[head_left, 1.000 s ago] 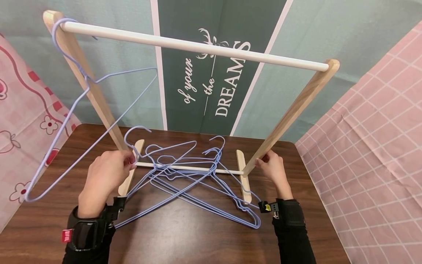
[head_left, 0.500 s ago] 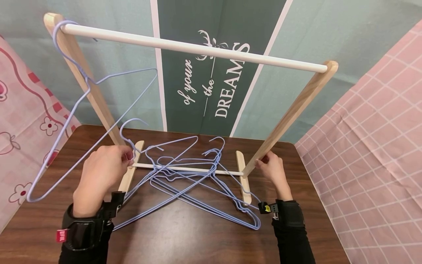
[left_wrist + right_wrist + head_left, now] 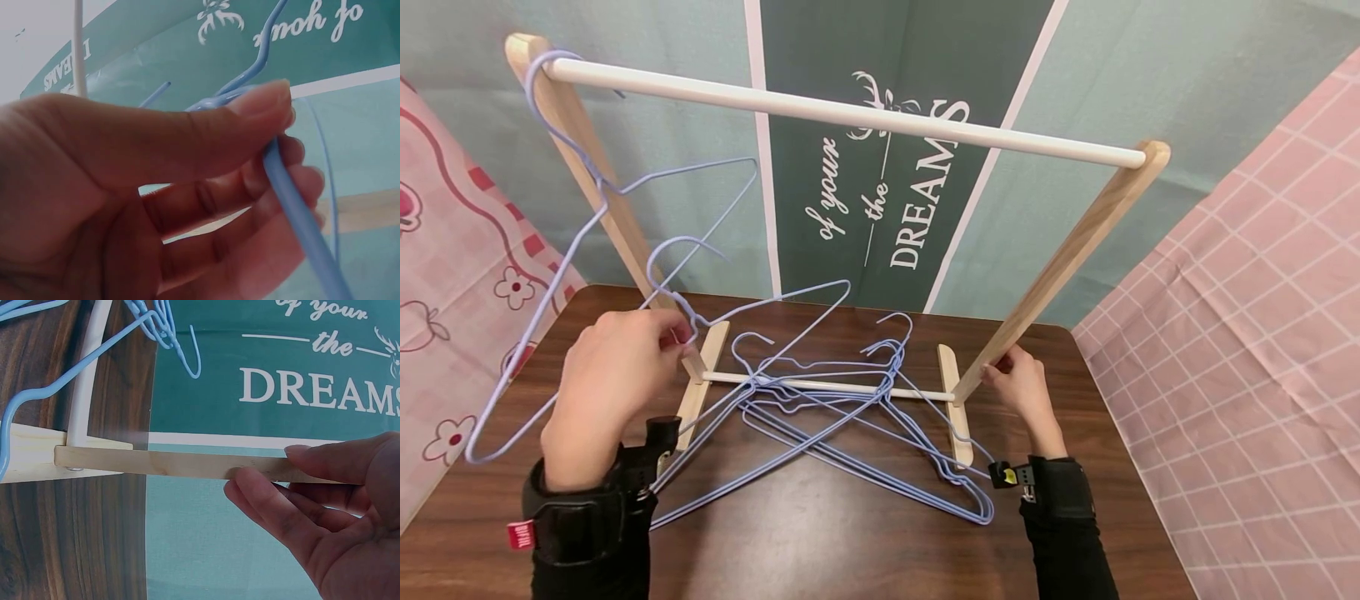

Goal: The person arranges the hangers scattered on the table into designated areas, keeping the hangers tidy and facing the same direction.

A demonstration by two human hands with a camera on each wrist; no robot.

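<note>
My left hand [image 3: 613, 375] pinches a blue wire hanger [image 3: 294, 206] just below its hook, between thumb and fingers. That hanger's hook rises beside the rack's left post, and one shoulder stretches right over the pile. With thumb and fingertips, my right hand [image 3: 1021, 383] holds the lower part of the wooden right post [image 3: 187, 464] of the rack. Another blue hanger [image 3: 561, 275] hangs at the left end of the white top rail [image 3: 850, 110]. Several more blue hangers [image 3: 880, 475] lie tangled across the rack's lower bar.
The rack's white lower bar [image 3: 827, 384] joins two flat wooden feet [image 3: 951, 392] on the brown table [image 3: 820, 550]. A green printed curtain [image 3: 895, 50] hangs behind. Pink cloth [image 3: 1262, 333] borders the right side and more pink cloth [image 3: 467, 275] the left.
The left hand has drawn the pinched hanger up and to the left, lifting its hook and shoulder above the pile. The right hand keeps its hold on the post.
</note>
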